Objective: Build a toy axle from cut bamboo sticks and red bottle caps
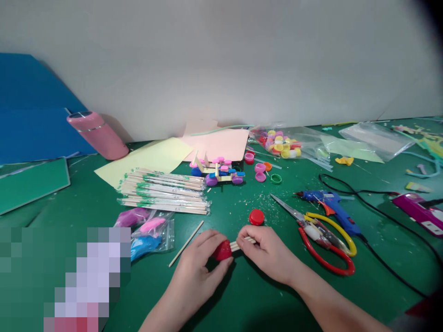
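My left hand (204, 260) is closed round a red lump (222, 250) that looks like modelling clay or a cap; its exact kind is hard to tell. A few thin wooden sticks (236, 246) run from the red piece towards the right. My right hand (261, 246) pinches those sticks near their other end. Just beyond my fingers lies a red bottle cap (256, 216). A single wooden stick (186, 243) rests on the table left of my left hand.
Wrapped chopsticks (164, 191), bagged coloured clay (152, 230) and a pink bottle (98, 135) are left. Toy cars (224, 177) and a bag of caps (281, 143) lie behind. Red-and-yellow scissors (327, 265), a blue glue gun (332, 205) and a purple power strip (418, 212) are right.
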{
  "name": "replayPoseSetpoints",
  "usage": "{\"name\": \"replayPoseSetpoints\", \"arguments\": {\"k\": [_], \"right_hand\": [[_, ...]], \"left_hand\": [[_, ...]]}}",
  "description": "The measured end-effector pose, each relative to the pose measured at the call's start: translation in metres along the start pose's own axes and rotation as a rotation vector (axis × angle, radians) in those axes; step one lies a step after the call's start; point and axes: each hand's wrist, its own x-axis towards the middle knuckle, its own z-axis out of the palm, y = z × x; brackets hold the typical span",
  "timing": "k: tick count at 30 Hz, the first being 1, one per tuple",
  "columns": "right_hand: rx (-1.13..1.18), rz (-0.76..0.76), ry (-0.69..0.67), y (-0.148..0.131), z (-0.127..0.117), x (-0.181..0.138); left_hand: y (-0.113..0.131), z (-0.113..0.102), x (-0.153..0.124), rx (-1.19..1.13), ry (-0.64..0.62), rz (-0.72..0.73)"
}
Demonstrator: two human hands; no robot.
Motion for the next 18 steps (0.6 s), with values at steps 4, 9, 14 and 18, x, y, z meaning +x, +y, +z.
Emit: {"name": "replayPoseSetpoints", "arguments": {"k": [4,9,14,18], "right_hand": [[0.003,0.003,-0.003,-0.0004,-0.0004,-0.0002],[-0.007,0.010,0.003,0.0002,0.0000,-0.0004],[0.000,0.008,0.009,-0.0004,0.0004,0.0005],[0.012,0.009,0.010,-0.0019,0.0009,0.0006]], "left_hand": [[-0.0001,0.0000,-0.0002,0.014,0.010,0.013],[0.0011,-0.0010,0.0004,0.021,0.020,0.030],[0.0023,-0.0017,0.0009,0.018,0.019,0.026],[0.0021,-0.0018,0.0009,0.031,0.014,0.027]]}}
